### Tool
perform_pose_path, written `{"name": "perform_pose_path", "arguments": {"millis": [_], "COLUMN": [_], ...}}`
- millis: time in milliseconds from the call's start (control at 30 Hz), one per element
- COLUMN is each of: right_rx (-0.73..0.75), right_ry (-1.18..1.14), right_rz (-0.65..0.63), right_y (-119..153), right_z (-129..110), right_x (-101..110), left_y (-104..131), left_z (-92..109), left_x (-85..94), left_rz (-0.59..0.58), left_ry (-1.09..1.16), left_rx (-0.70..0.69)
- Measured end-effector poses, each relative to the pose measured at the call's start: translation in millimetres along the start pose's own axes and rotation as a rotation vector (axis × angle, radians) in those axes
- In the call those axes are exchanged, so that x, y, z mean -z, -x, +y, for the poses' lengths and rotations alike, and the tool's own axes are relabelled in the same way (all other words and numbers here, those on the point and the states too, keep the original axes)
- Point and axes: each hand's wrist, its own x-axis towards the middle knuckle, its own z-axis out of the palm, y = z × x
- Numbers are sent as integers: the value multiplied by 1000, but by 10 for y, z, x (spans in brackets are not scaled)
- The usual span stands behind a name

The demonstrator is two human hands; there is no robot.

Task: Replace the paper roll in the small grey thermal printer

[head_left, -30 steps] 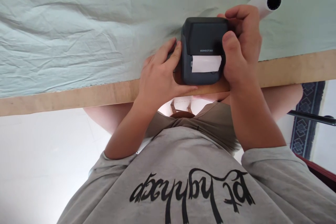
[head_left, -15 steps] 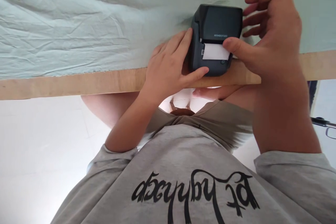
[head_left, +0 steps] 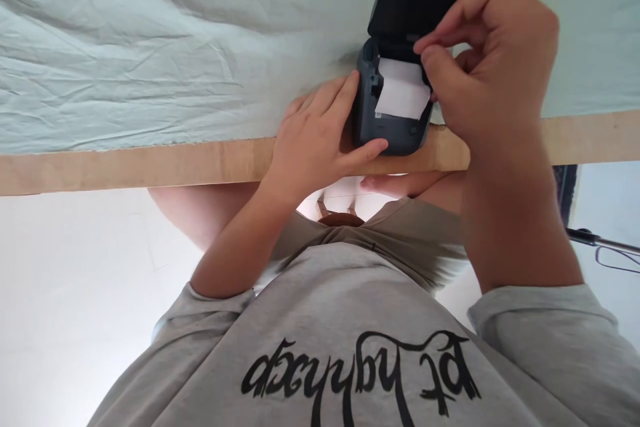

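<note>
The head view looks out from the wearer's head, forward but steeply down — almost straight over the printer (head_left: 393, 137), which lies above and right of the middle of the view. It is near enough that the shirt (head_left: 345, 307) spreads broadly below the printer, yet takes in the cloth-covered surface (head_left: 150, 73) around the printer, both shorts-clad thighs just below it — and pale floor (head_left: 65, 280) beyond them, lower left of the printer.

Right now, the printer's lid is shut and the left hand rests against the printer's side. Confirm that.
Not right: the head view shows the lid open, not shut. The left hand does rest against the printer's side.
</note>
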Motion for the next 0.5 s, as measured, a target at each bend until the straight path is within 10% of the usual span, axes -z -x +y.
{"name": "perform_pose_path", "arguments": {"millis": [300,500], "right_rx": [-161,-110], "right_ry": [701,576], "right_rz": [-592,-565], "right_y": [-335,-319], "right_z": [-275,-325], "right_x": [22,169], "left_y": [1,13], "left_z": [-37,-41], "left_x": [-15,-20], "left_rz": [9,17], "left_ry": [53,40], "left_rx": [-15,-36]}}
